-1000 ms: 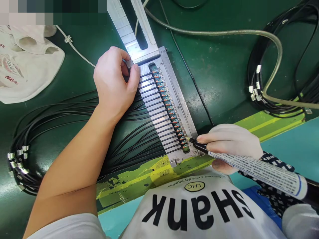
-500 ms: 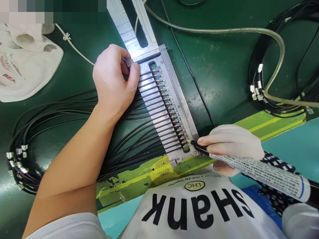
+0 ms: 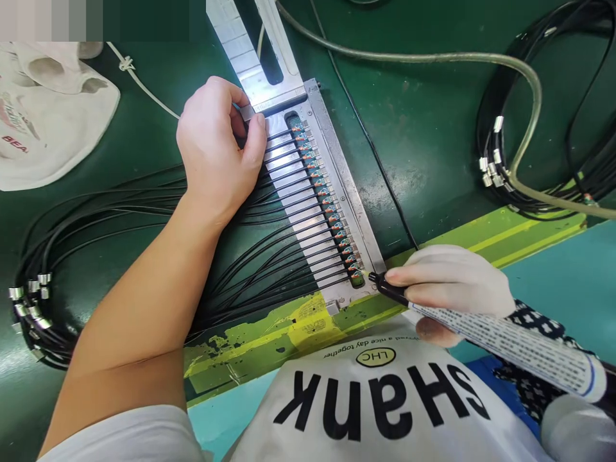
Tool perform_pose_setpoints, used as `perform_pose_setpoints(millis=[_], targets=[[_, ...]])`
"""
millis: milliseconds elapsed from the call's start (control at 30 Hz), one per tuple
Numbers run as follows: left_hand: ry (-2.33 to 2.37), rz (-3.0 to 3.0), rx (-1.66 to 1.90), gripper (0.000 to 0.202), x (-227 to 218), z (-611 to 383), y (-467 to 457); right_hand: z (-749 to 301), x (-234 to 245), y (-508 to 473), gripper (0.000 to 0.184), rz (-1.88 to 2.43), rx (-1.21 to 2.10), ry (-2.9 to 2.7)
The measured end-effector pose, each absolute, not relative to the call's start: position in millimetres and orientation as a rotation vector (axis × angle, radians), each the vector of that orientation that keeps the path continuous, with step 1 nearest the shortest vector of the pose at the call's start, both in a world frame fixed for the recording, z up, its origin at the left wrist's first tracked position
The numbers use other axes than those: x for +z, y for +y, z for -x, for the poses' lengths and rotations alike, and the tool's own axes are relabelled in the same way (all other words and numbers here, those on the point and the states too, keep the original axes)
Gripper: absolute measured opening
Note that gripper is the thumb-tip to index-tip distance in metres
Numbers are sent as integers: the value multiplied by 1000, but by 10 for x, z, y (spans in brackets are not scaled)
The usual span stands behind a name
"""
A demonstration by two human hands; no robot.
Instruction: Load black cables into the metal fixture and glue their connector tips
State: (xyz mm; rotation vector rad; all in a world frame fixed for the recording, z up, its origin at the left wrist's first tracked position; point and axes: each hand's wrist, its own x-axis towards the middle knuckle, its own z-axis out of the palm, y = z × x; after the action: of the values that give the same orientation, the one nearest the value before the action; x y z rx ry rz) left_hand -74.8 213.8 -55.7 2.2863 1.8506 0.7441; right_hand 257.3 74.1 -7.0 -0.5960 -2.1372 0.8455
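My bare left hand (image 3: 219, 151) is curled at the far end of a steel comb fixture (image 3: 344, 173), its fingers pinching a small metal bar (image 3: 247, 113). Several black cables (image 3: 144, 212) run under that hand into the fixture and end in a row of small connectors with coloured wires (image 3: 322, 199). My gloved right hand (image 3: 450, 282) is shut on a pen-like tool with a long printed white grip (image 3: 505, 340). Its fine tip (image 3: 371, 276) sits right beside the nearest connector (image 3: 356, 277). I cannot tell whether the tip touches it.
Green mat (image 3: 423, 128) covers the bench, with a worn yellow-green strip (image 3: 289, 333) along its near edge. A coiled black cable bundle with metal ferrules (image 3: 510, 147) and a translucent hose (image 3: 481, 58) lie on the right. A white cloth (image 3: 52, 122) lies at the upper left.
The whole scene has shifted slightly up in view. The tool tip has moved a little along the near end of the row. My left hand keeps its hold.
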Motion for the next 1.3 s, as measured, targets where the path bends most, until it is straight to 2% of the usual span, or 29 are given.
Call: perform_pose_setpoints(millis=[567,1300], targets=[[1835,-2239,744,19,-576,761,2144,-2549,-57,790,16,659,822,-2264],[1852,-2242,742,19,-574,755,2139,-2551,-59,783,16,635,851,-2186]])
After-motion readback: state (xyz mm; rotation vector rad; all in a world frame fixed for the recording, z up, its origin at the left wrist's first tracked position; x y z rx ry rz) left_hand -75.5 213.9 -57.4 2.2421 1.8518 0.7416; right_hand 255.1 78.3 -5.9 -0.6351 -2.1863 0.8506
